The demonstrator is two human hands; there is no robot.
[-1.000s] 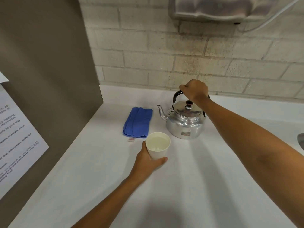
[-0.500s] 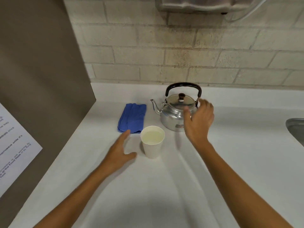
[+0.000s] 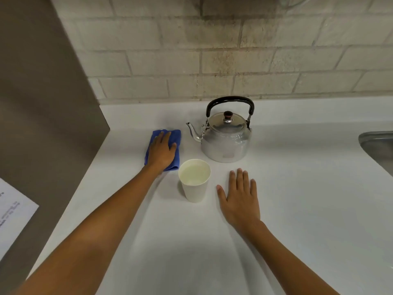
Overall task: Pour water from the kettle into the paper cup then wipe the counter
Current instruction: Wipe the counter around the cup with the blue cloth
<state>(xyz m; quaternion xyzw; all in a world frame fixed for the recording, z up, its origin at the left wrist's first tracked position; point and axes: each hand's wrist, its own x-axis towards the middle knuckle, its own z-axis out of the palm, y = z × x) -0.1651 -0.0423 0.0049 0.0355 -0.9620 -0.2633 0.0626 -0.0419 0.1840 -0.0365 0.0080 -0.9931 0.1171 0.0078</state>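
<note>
White counter (image 3: 297, 209) fills most of the frame, with a block wall (image 3: 234, 50) across the top and a grey-brown panel (image 3: 42, 92) down the left side. We see a printed sheet (image 3: 12, 211) stuck low on that panel, text too blurred to read. Steel sink edge (image 3: 376, 150) cuts in at the right border.

Metal kettle (image 3: 226, 139) stands upright at centre, black handle raised, lid on, spout pointing left; nothing touches it. Blue cloth (image 3: 177, 150) lies folded left of the kettle, near the spout but apart from it. Paper cup (image 3: 194, 180) stands upright below and between cloth and kettle, with pale liquid inside; its rim sits just beside the cloth's lower corner.

Our left hand (image 3: 161, 152) lies palm-down on the cloth, fingers spread flat, not curled around it. Our right hand (image 3: 240, 199) rests flat on bare counter right of the cup, fingers extended, gripping nothing, clear of cup and kettle.
</note>
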